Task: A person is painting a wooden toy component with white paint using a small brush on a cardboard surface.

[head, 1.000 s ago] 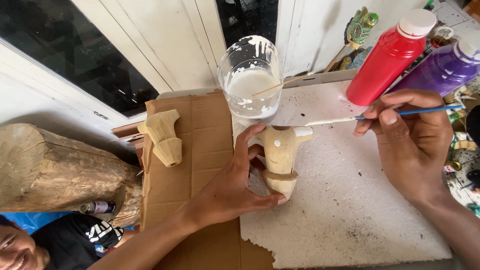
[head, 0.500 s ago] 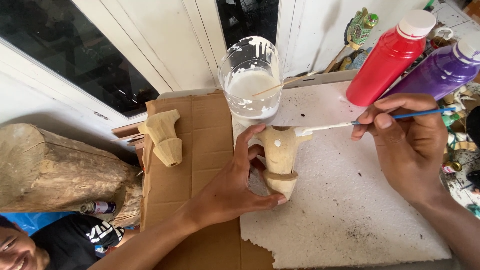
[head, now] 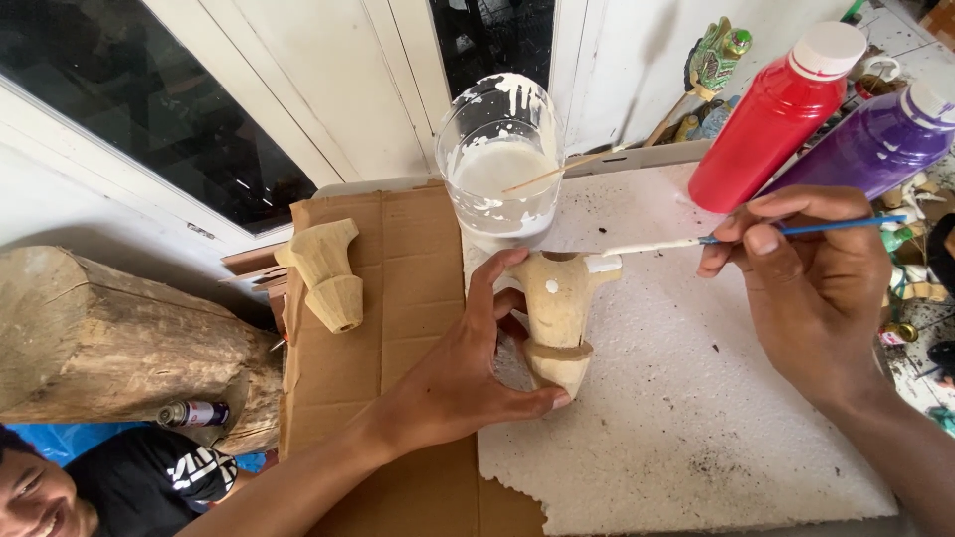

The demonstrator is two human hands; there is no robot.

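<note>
**White paint goes onto a wooden carving**

On a white foam sheet (head: 696, 418), a pale wooden carving (head: 557, 323) stands upright, close to the sheet's left edge where it overlaps a piece of cardboard (head: 398, 298). The left hand (head: 463, 383) wraps around the carving from the left: the thumb presses at its base, the fingers curl behind its upper part, so the hand is closed on it and holds it in place. A small white spot shows on the carving's front, and its upper right tip is coated white.

The right hand (head: 811, 288) pinches a thin brush (head: 756, 237) with a blue handle between thumb and fingertips. The brush lies nearly level, pointing left, and its white-loaded end touches the carving's white tip.

Just behind the carving stands a clear glass (head: 500, 164) holding white paint, its walls smeared white, with a thin stick (head: 557, 174) leaning in it. To the right, behind the right hand, a red bottle (head: 776, 124) and a purple bottle (head: 875, 144), both white-capped, tilt away toward the upper right.

A second carving (head: 326, 273), unpainted, rests on the cardboard's left edge. Left of that lies a thick log (head: 109, 343), with a small spray can (head: 194, 413) at its foot. Another person in a black shirt (head: 149, 487) is at the lower left corner.
</note>
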